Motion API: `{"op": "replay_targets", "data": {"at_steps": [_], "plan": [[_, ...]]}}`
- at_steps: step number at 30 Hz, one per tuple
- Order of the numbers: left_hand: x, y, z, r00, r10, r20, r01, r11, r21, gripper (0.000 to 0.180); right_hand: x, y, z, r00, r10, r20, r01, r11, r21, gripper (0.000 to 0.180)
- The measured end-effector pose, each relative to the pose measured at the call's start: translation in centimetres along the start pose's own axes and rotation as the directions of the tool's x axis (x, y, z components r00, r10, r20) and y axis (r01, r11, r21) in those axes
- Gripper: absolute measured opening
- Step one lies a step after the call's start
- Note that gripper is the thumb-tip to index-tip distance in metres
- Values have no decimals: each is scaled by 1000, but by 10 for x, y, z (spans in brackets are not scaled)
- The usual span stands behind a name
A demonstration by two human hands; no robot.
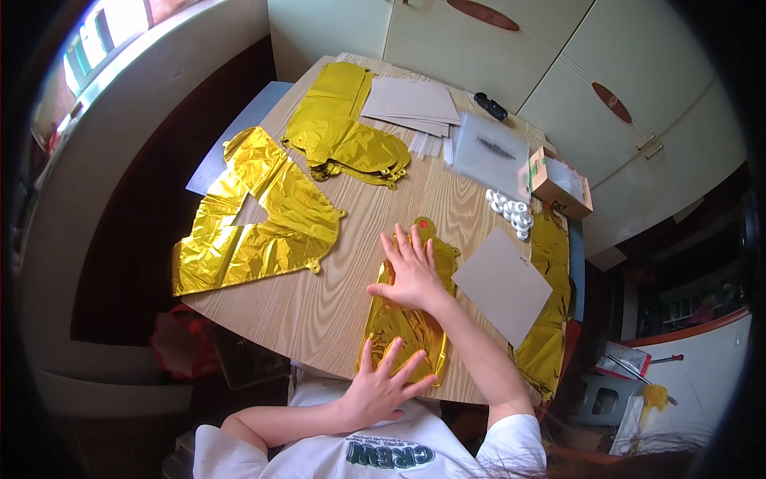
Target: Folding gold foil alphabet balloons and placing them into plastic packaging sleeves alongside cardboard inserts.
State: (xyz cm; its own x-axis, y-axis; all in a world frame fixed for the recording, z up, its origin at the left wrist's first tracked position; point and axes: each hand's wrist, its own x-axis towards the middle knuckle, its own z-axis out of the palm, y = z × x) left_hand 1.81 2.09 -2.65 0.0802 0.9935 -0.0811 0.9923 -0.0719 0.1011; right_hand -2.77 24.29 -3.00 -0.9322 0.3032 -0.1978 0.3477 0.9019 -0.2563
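Observation:
A flat gold foil balloon (405, 331), folded into a narrow strip, lies on the wooden table in front of me. My right hand (411, 271) rests palm down on its far part, fingers spread. A rounded tab end with a small red spot (423, 224) shows just beyond the fingertips. Nearer to me, my left hand (377, 389) lies flat over the near end with its fingers apart, at the table's front edge. To the left, another uninflated gold foil balloon (297, 227) is spread out, with an opening in its middle and small tabs.
Stacked gold foil balloons (331, 104) and grey cards (411, 100) lie at the back. Clear plastic bags (487, 152), small white rolls (515, 211) and a cardboard box (558, 182) stand at the right. A single card (503, 287) partly covers more gold foil (550, 255). Cabinets (479, 48) border the far side.

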Motion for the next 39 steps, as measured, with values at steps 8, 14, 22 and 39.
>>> {"op": "replay_targets", "data": {"at_steps": [8, 14, 22, 39], "plan": [[0, 0, -3, 1000, 1, 15, -1, 1000, -5, 104, 25, 17, -2, 993, 82, -83, -78, 996, 49, 109], [-1, -2, -3, 999, -3, -40, 1, 999, -36, 108, 26, 20, 3, 956, -2, -293, -6, 1000, -26, 90], [-6, -1, 7, 997, -5, -77, -2, 996, -92, 100, -101, -21, -16, 801, -367, -472, 466, 878, 108, 53], [2, 3, -2, 999, -40, -20, 40, 999, 7, 103, -240, -8, 67, 788, -297, -540, 260, 955, -144, 28]]}}
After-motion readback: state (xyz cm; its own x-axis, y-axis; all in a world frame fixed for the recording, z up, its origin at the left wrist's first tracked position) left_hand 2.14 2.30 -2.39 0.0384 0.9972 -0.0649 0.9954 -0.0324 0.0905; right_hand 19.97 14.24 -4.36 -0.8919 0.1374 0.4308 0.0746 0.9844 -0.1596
